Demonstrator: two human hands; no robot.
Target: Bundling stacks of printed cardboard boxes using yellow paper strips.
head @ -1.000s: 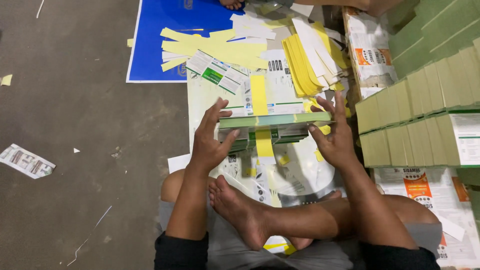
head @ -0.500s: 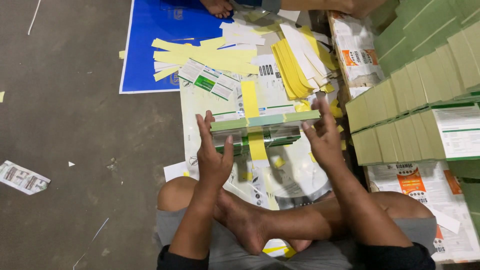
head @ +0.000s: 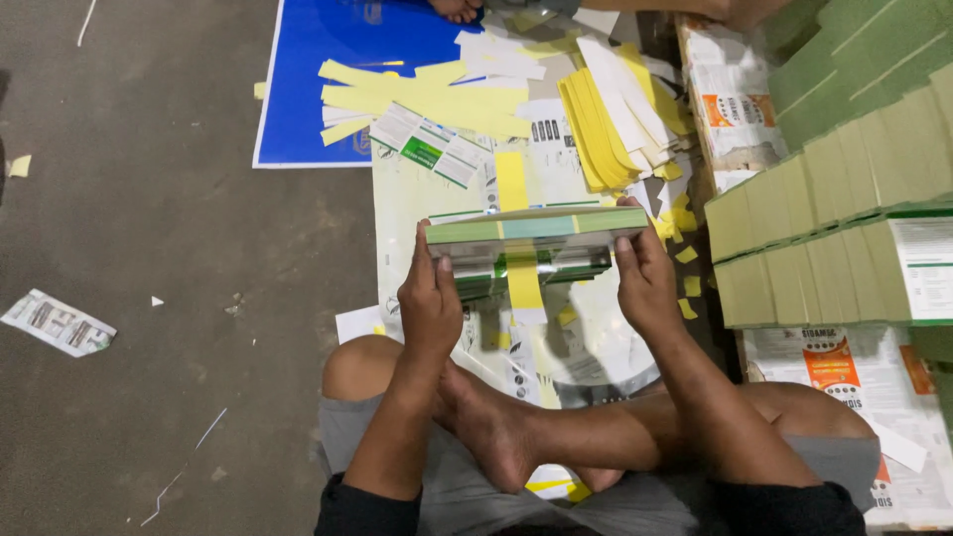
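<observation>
A flat stack of green cartons [head: 536, 226] is held level above the floor between both palms. My left hand [head: 429, 298] presses on its left end and my right hand [head: 643, 278] presses on its right end. Below the stack lies a second bundle of green and silver cartons [head: 531, 270]. A yellow paper strip [head: 518, 238] runs lengthwise under them, on printed white sheets [head: 417, 213]. I sit cross-legged, with a bare foot [head: 496, 427] in front of me.
Rows of green cartons [head: 844, 189] stand packed at the right. Loose yellow strips [head: 437, 99] and white strips [head: 615, 89] lie ahead, beside a blue sheet [head: 338, 69]. Another person's foot [head: 455, 8] shows at the top. A crumpled printed wrapper [head: 58, 323] lies on the grey floor.
Both hands have lifted the carton stack slightly and squared it between the palms; my view has shifted a little.
</observation>
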